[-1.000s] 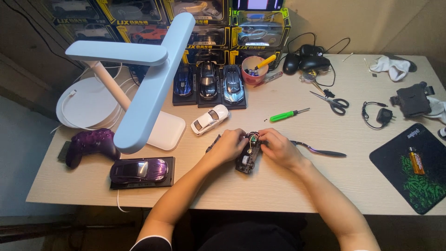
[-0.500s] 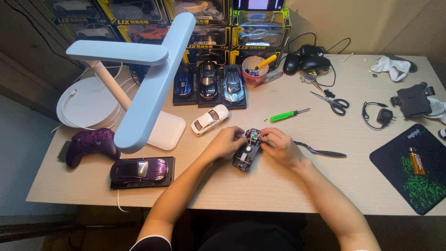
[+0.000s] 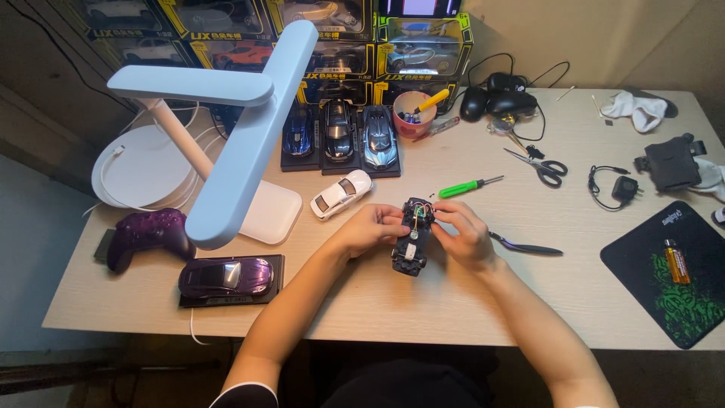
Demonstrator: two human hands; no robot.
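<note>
Around: green screwdriver [image 3: 470,185] just beyond the hands; scissors [image 3: 541,165] farther right; dark spoon-like tool [image 3: 525,246] lying beside the right wrist; white toy car [image 3: 341,193] to the upper left; purple model car [image 3: 226,275] on a black base at left; purple game controller [image 3: 146,234] near the table edge.
In the way: pale blue desk lamp [image 3: 242,128] overhanging the left half of the table [image 3: 453,317], clear of the hands.
Chassis: dark toy car chassis [image 3: 413,236], body shell off, thin wires showing at its far end; sits mid-table, raised slightly.
Left hand [image 3: 370,228]: fingers curled, pinching the chassis side.
Right hand [image 3: 462,234]: fingers bent, gripping the opposite side near the wires.
</note>
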